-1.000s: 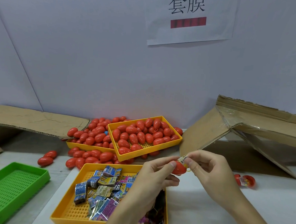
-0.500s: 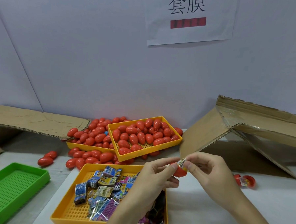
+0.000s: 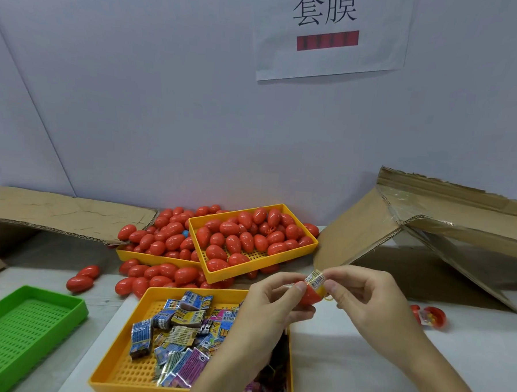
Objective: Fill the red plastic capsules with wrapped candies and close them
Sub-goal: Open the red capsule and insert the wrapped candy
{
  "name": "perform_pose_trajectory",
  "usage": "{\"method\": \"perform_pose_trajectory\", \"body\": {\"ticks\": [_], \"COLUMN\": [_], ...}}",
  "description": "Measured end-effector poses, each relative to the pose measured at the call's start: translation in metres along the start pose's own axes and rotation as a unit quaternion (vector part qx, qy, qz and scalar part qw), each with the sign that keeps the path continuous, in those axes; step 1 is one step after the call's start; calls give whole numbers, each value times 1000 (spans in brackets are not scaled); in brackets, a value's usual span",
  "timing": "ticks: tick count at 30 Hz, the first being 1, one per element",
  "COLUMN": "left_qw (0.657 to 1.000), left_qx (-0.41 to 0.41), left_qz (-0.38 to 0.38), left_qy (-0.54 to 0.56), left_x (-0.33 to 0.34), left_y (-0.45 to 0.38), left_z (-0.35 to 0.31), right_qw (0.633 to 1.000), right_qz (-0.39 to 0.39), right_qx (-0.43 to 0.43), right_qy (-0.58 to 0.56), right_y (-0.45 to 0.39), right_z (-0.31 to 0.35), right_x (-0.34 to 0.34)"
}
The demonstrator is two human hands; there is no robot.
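My left hand (image 3: 264, 311) grips a red capsule half (image 3: 311, 297) above the right end of the near yellow tray (image 3: 116, 365). My right hand (image 3: 363, 294) pinches a wrapped candy (image 3: 315, 279) whose lower end sits in the capsule's mouth. The near tray holds several wrapped candies (image 3: 181, 326). Behind it, a tilted yellow tray (image 3: 308, 248) carries several closed red capsules (image 3: 243, 237). It leans on another yellow tray (image 3: 146, 257) heaped with more capsules. An open red capsule (image 3: 429, 316) with something colourful inside lies on the table to the right.
A green perforated tray (image 3: 19, 330) stands at the near left. Loose red capsules (image 3: 82, 279) lie on the table beside it. Flattened cardboard (image 3: 61, 212) rests at the back left, and a torn cardboard box (image 3: 429, 222) leans at the back right. A paper sign (image 3: 328, 34) hangs on the wall.
Both hands have risen slightly with the capsule half. The candy now stands more upright in the capsule's mouth.
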State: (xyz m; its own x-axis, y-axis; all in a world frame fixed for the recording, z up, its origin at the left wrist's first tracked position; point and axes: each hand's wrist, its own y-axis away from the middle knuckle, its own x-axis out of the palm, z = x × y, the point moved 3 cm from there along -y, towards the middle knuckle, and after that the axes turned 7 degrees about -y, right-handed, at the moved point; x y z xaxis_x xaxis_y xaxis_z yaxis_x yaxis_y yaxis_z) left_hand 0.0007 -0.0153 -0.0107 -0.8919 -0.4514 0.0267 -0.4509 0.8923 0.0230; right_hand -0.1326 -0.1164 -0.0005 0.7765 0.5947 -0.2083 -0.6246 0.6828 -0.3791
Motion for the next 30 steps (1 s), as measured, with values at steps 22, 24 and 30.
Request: {"method": "perform_pose_trajectory", "body": {"ticks": [22,24,30], "left_qw": [995,995,995], "left_qx": [68,66,72], "left_qz": [-52,-62,-64], "left_qy": [41,49,30], "left_x": [4,6,8], "left_y": [-3,-3,-2], "left_z": [1,3,5], "right_qw": [988,989,984], "right_qz": [-91,-91,-108], "right_qx": [20,26,33], "right_qy": [-123,-113,-139], "right_y": [1,2,2], "right_z": [-4,-5,-4], "right_x": [22,23,22]}}
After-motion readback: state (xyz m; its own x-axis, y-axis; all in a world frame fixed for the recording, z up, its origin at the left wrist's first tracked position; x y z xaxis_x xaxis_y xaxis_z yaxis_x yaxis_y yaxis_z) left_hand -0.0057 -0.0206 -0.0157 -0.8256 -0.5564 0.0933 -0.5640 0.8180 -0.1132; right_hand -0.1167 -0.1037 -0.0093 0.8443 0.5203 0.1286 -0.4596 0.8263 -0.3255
